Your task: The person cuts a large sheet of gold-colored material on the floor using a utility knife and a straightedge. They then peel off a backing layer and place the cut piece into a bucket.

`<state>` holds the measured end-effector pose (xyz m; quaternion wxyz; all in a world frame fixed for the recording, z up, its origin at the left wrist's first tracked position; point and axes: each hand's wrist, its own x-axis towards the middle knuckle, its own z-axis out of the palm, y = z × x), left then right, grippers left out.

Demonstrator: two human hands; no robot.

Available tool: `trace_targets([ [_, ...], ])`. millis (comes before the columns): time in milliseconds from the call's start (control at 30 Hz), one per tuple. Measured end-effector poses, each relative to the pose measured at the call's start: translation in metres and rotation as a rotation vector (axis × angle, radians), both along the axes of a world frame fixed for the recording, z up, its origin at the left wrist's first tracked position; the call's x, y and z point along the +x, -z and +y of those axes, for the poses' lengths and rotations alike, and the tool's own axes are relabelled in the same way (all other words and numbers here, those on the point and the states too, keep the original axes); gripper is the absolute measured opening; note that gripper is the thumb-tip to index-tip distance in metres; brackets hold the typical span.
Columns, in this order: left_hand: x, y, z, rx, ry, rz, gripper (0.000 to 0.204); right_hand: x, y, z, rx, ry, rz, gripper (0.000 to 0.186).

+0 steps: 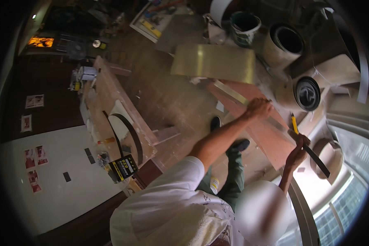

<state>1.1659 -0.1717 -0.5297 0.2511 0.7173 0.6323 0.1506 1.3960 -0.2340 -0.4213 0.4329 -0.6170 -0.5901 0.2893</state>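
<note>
My left hand [259, 108] is closed in a fist over a reddish-brown board [270, 141]. A pale narrow strip [231, 92] runs along that board up to the fist; what the fingers hold is hidden. Lower right, my right hand [297, 153] closes around a dark, flat, slightly curved strip [317, 161], whose far end sticks out past the board. Whether the pale and dark strips are one piece, I cannot tell. A yellow tool with a black tip [294, 122] stands out just above my right fingers; whether they touch it is unclear.
Beyond the board lies a yellowish sheet [213, 61]. A dark bucket [245, 28] and rolled material [289, 39] stand at the far right. To the left, a wooden bench [119, 88] carries a can [87, 73], curved dark strips [135, 137] and a black-and-yellow box [123, 168].
</note>
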Motion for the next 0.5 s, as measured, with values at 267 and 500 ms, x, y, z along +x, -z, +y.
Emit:
trace_targets([
  [267,-0.002,-0.022,0.0,-0.009,-0.085,-0.096,0.026,-0.025,-0.001,0.005,-0.013,-0.011,-0.068,0.015],
  [500,0.003,-0.017,0.004,-0.032,-0.067,-0.102,0.028,-0.039,-0.006,0.002,-0.078,-0.038,-0.142,0.017],
])
